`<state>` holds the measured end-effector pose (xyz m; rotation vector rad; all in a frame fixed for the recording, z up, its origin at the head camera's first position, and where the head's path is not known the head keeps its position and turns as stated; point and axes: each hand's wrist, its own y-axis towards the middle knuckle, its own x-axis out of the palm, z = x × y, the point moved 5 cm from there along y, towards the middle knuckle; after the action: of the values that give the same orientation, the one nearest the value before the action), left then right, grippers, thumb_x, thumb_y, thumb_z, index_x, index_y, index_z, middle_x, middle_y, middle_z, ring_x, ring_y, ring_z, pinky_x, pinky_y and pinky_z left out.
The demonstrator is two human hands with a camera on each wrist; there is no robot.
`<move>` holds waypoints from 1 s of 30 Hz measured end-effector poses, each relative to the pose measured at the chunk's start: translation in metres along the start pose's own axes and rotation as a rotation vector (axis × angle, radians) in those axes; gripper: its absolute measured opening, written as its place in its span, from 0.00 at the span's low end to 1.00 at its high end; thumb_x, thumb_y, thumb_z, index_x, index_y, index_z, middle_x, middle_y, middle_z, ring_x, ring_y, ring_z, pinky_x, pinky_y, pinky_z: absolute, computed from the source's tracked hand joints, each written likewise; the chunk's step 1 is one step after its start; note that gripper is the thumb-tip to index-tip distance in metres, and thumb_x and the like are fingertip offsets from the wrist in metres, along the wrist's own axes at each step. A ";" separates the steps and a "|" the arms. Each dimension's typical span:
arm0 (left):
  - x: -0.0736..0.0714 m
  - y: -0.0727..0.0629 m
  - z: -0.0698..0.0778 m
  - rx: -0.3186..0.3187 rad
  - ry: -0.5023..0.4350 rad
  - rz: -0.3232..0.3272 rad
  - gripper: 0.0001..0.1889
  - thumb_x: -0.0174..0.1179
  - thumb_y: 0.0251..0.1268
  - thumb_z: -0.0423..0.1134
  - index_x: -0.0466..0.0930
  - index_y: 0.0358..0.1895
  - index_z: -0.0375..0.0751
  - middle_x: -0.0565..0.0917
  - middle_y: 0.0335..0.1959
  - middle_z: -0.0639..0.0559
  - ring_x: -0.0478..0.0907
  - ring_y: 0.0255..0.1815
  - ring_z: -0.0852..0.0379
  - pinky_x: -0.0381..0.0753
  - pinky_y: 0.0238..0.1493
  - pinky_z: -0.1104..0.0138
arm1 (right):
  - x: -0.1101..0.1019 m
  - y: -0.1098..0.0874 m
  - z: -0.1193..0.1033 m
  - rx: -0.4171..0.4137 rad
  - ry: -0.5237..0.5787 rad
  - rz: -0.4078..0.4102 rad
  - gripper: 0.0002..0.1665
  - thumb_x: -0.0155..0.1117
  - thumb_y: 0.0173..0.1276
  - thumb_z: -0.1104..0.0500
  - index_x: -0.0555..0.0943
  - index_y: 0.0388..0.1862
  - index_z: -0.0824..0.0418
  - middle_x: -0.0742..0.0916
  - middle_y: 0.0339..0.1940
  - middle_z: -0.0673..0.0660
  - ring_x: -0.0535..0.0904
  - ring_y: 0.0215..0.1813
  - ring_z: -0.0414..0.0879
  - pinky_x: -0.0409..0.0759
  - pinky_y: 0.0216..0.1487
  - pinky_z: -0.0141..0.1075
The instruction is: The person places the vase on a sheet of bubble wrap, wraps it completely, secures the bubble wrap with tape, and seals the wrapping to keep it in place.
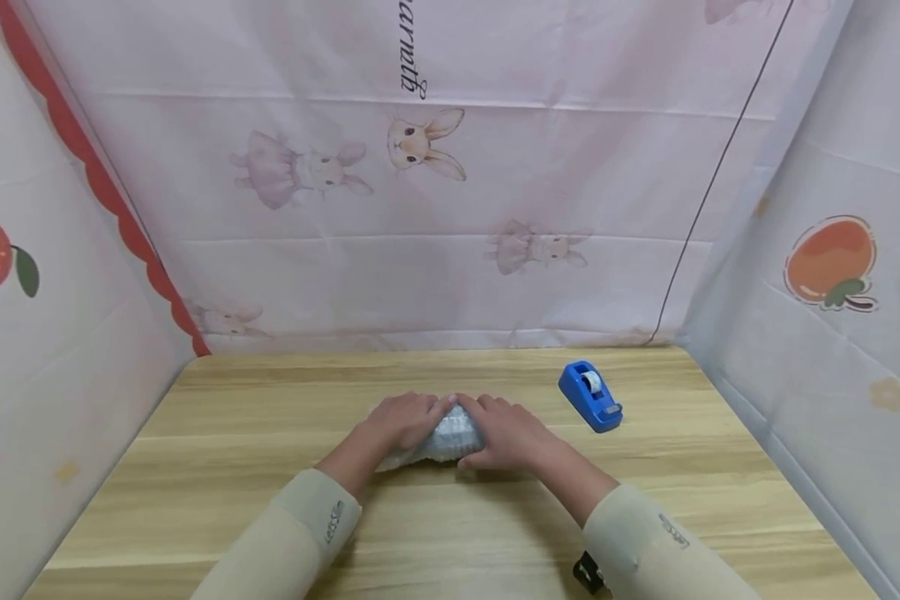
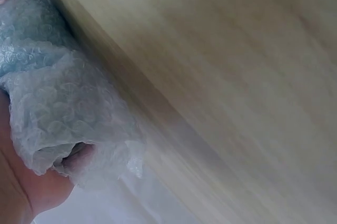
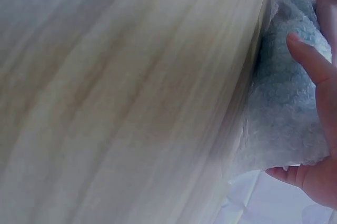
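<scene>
A roll of bubble wrap (image 1: 450,439) lies sideways on the table, wound round something bluish that shows faintly through it. My left hand (image 1: 399,421) grips its left part from above, thumb towards the middle. On the other side my right hand (image 1: 508,433) curls over the right part, its thumb along the near face. In the left wrist view the bubble wrap (image 2: 68,97) has a loose, crumpled end with a small opening. The right wrist view shows the thumb of my right hand (image 3: 321,84) lying across the bubble wrap (image 3: 284,103). The wrapped thing itself is hidden.
A blue tape dispenser (image 1: 591,396) with a roll of tape stands at the back right of the wooden table (image 1: 232,500). A small black object (image 1: 588,573) is partly hidden by my right sleeve. Printed cloth walls (image 1: 450,292) enclose the back and both sides.
</scene>
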<state>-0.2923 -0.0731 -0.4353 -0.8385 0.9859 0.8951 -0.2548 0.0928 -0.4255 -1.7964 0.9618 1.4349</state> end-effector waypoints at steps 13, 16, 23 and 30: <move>-0.002 0.006 -0.008 -0.087 -0.121 -0.091 0.47 0.21 0.67 0.76 0.72 0.68 0.47 0.78 0.62 0.46 0.76 0.60 0.44 0.71 0.60 0.46 | 0.004 -0.002 -0.005 0.008 -0.076 0.055 0.59 0.66 0.57 0.29 0.52 0.80 0.50 0.75 0.66 0.58 0.74 0.61 0.55 0.76 0.58 0.52; 0.000 0.008 -0.010 -0.113 -0.153 -0.127 0.47 0.22 0.68 0.76 0.71 0.68 0.42 0.78 0.61 0.44 0.76 0.58 0.45 0.71 0.60 0.47 | 0.006 -0.001 -0.006 0.016 -0.097 0.066 0.60 0.67 0.57 0.29 0.52 0.80 0.51 0.75 0.66 0.59 0.74 0.61 0.56 0.76 0.58 0.53; 0.002 0.016 -0.010 -0.112 -0.204 -0.168 0.46 0.23 0.69 0.74 0.72 0.66 0.40 0.78 0.59 0.43 0.75 0.56 0.47 0.70 0.60 0.47 | 0.006 -0.001 -0.005 0.033 -0.130 0.117 0.59 0.69 0.56 0.31 0.54 0.78 0.52 0.77 0.62 0.59 0.76 0.57 0.55 0.78 0.53 0.51; 0.003 0.018 -0.010 -0.112 -0.227 -0.196 0.46 0.23 0.69 0.74 0.70 0.68 0.41 0.77 0.60 0.44 0.74 0.57 0.47 0.69 0.62 0.47 | 0.006 -0.003 -0.005 0.035 -0.150 0.126 0.59 0.70 0.56 0.32 0.55 0.78 0.53 0.77 0.61 0.59 0.77 0.57 0.55 0.79 0.51 0.50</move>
<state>-0.3105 -0.0741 -0.4446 -0.8900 0.6492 0.8604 -0.2488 0.0887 -0.4302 -1.6027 1.0310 1.5957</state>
